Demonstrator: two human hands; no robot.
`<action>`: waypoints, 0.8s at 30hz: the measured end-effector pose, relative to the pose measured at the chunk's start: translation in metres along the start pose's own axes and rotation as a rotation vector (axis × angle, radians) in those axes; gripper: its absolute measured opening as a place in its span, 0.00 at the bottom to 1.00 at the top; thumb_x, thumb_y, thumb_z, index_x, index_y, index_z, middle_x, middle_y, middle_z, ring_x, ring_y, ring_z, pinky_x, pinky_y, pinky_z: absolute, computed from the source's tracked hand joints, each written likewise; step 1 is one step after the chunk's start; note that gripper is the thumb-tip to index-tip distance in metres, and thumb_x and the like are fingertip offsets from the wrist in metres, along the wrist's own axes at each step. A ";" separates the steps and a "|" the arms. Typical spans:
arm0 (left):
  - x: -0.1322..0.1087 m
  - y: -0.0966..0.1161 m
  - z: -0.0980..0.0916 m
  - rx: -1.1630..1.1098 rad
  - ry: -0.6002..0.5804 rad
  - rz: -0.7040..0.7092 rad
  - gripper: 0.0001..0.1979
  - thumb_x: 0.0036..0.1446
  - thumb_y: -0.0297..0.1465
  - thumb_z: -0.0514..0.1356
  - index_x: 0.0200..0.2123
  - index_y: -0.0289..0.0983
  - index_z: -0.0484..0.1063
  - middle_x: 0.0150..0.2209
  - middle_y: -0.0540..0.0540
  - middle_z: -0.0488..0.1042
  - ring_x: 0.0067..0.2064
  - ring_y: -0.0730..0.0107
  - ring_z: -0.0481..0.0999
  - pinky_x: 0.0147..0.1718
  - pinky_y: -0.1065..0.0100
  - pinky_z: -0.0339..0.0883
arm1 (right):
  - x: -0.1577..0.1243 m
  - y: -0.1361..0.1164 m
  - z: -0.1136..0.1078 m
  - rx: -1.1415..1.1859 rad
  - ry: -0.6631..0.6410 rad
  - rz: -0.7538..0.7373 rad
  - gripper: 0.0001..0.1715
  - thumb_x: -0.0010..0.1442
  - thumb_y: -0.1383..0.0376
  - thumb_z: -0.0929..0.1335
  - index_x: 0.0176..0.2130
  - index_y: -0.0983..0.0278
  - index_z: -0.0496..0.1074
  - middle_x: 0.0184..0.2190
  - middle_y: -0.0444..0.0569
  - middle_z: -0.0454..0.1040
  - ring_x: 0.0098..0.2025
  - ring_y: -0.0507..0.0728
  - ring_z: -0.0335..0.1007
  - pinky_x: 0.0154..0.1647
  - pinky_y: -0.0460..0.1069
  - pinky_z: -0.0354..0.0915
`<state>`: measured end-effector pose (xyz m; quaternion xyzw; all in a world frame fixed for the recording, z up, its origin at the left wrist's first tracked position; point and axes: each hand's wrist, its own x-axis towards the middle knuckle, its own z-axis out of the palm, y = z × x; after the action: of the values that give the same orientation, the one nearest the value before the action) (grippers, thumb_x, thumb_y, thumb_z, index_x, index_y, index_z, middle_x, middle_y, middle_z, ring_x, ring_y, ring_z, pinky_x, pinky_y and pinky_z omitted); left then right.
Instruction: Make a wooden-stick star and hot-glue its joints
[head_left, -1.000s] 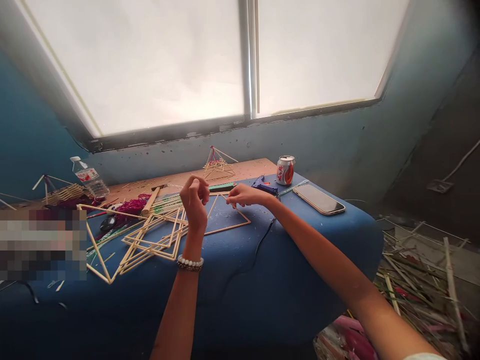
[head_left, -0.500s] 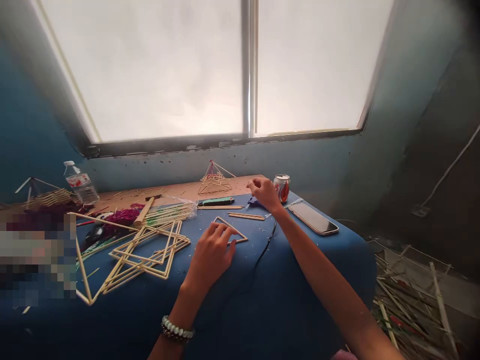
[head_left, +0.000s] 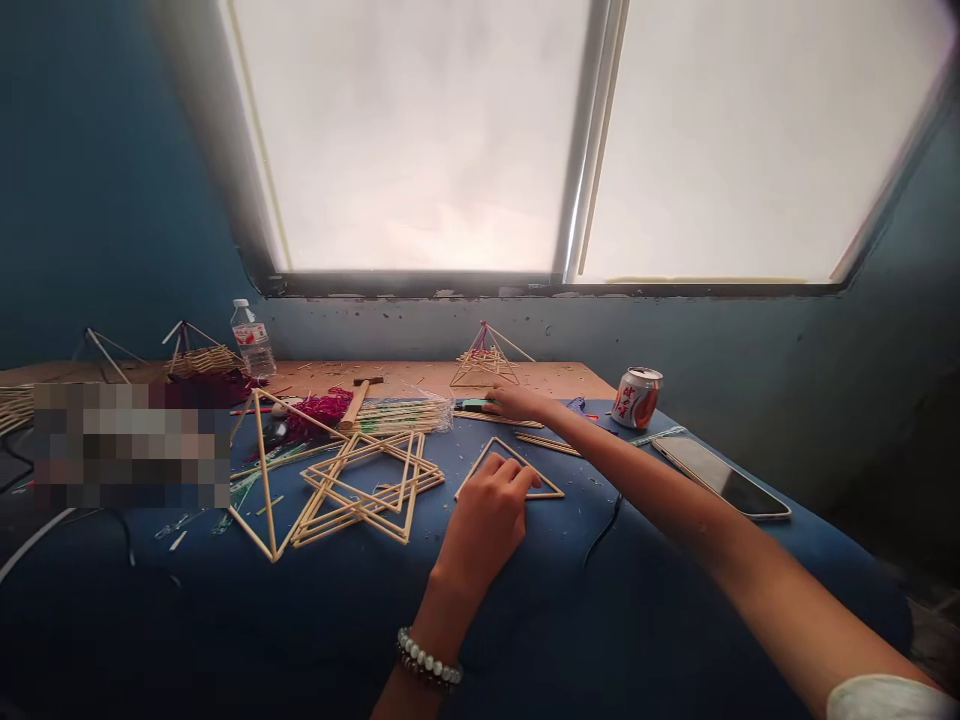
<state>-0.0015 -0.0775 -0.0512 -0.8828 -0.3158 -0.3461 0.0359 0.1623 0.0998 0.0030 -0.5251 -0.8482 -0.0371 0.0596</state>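
Observation:
My left hand (head_left: 487,515) lies on the blue cloth with its fingers resting flat on the lower edge of a small stick triangle (head_left: 511,470). My right hand (head_left: 517,402) reaches far forward, fingers stretched low over a green-and-black tool (head_left: 474,405) and a loose stick (head_left: 499,419); I cannot tell whether it grips either. Two more loose sticks (head_left: 546,443) lie just right of the triangle. A pile of larger stick triangles (head_left: 360,485) lies to the left of my left hand.
A soda can (head_left: 636,396) and a phone (head_left: 721,477) sit at the right. A stick pyramid (head_left: 486,358) stands on the wooden board (head_left: 405,375) at the back. A hammer (head_left: 355,398), pink tinsel (head_left: 321,408), a water bottle (head_left: 252,340) and a bundle of sticks (head_left: 405,414) are left of centre.
My right hand moved left from near the soda can to the green tool. My left hand stays on the small triangle. The view has swung to the left.

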 end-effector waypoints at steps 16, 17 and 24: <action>-0.002 0.004 -0.002 0.116 0.031 -0.041 0.13 0.59 0.18 0.57 0.43 0.38 0.72 0.40 0.46 0.76 0.45 0.57 0.73 0.46 0.56 0.72 | -0.203 0.020 -0.045 0.081 0.113 0.088 0.30 0.67 0.56 0.62 0.65 0.61 0.63 0.60 0.57 0.71 0.60 0.65 0.70 0.60 0.56 0.64; -0.002 0.003 -0.002 0.120 0.037 -0.043 0.12 0.59 0.18 0.57 0.43 0.38 0.73 0.40 0.46 0.76 0.45 0.57 0.74 0.46 0.56 0.72 | -0.223 0.020 -0.041 0.094 0.093 0.076 0.31 0.68 0.55 0.62 0.66 0.58 0.62 0.63 0.55 0.69 0.63 0.65 0.66 0.62 0.57 0.63; -0.003 0.020 -0.011 0.085 0.089 -0.084 0.07 0.63 0.24 0.58 0.39 0.39 0.74 0.38 0.48 0.78 0.42 0.62 0.74 0.43 0.60 0.70 | -0.297 0.012 -0.031 0.111 0.051 0.025 0.25 0.71 0.53 0.60 0.64 0.54 0.63 0.55 0.54 0.74 0.50 0.64 0.75 0.45 0.58 0.71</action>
<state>0.0019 -0.0978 -0.0421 -0.8501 -0.3652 -0.3724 0.0729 0.3064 -0.1622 -0.0083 -0.5303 -0.8406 -0.0028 0.1105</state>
